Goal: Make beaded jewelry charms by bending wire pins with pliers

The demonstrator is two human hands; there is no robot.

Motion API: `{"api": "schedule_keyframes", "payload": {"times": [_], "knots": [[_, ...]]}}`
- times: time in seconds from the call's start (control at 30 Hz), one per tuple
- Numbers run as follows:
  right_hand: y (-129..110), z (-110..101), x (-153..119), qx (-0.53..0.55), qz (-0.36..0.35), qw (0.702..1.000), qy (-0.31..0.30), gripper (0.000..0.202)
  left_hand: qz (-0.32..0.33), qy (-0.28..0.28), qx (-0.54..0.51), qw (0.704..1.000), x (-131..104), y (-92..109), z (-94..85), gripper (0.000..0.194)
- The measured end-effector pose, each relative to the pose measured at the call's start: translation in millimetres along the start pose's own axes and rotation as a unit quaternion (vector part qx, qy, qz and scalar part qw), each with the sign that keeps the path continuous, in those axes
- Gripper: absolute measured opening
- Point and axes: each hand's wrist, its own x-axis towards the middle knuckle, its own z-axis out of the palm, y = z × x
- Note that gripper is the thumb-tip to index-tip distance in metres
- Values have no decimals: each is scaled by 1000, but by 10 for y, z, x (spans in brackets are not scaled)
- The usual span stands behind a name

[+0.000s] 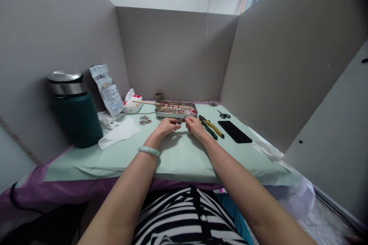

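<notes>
My left hand (166,126), with a pale bangle (148,151) on its wrist, is closed on a slim dark metal piece (180,120) that looks like tweezers. Close beside it, my right hand (195,126) pinches something too small to make out. Both hands are held over the pale green table cover, just in front of a metal tray (169,115) of small red and gold-coloured beads or parts. A thin stick (145,102) with red bits lies across the tray. Left of my hands are small ornaments (145,120) with red beads.
Right of my hands lie pliers (212,126) with yellow and green handles, a black phone (235,131) and small scissors (224,115). At the left stand a dark green flask (77,118), a silvery pouch (106,90), and white paper (119,134). Grey partitions (175,53) enclose the table.
</notes>
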Motion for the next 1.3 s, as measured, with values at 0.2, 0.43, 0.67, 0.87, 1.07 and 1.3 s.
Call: {"api": "schedule_keyframes", "payload": {"times": [0.2,0.43,0.67,0.87,1.07,1.3], "knots": [[-59,6,-33,24,21,999,-12,32,4,-3,-35,999,-6,14,-2,16],[-56,2,-34,39,24,999,-22,33,-16,-12,-34,999,-36,50,-9,20],[-67,0,-36,66,40,997,-23,33,-46,-27,-52,997,-66,107,-18,18],[-200,-22,-87,123,71,989,-33,26,-38,-33,-50,997,-36,70,-18,17],[-233,-40,-95,161,88,982,-45,29,-50,-55,-44,996,-15,34,-29,20],[-219,-35,-98,183,93,977,-62,26,-75,-79,-78,991,-20,38,-29,22]]}}
